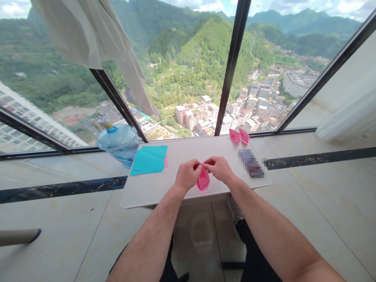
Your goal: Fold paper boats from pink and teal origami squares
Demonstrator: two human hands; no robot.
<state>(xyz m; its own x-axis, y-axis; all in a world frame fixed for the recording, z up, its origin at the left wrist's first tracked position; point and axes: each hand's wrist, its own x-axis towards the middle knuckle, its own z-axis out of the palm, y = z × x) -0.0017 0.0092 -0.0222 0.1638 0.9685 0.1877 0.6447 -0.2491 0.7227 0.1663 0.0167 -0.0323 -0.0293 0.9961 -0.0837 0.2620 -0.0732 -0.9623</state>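
Note:
Between my two hands is a folded piece of pink paper [203,181], held over the front part of the white table. My left hand [188,174] pinches its upper left side between thumb and fingers. On the upper right, my right hand [219,168] pinches the same paper. The fingertips of both hands nearly meet at the top, and they hide that part of the fold. The lower part of the paper hangs down, narrowing toward the bottom.
The small white table [173,192] stands by the window. Blue paper sheets [149,159] lie on its left over pink ones [166,161]. Folded pink paper pieces [239,136] stand at the back right, near a phone [251,163]. A large water bottle [119,143] is behind the left corner.

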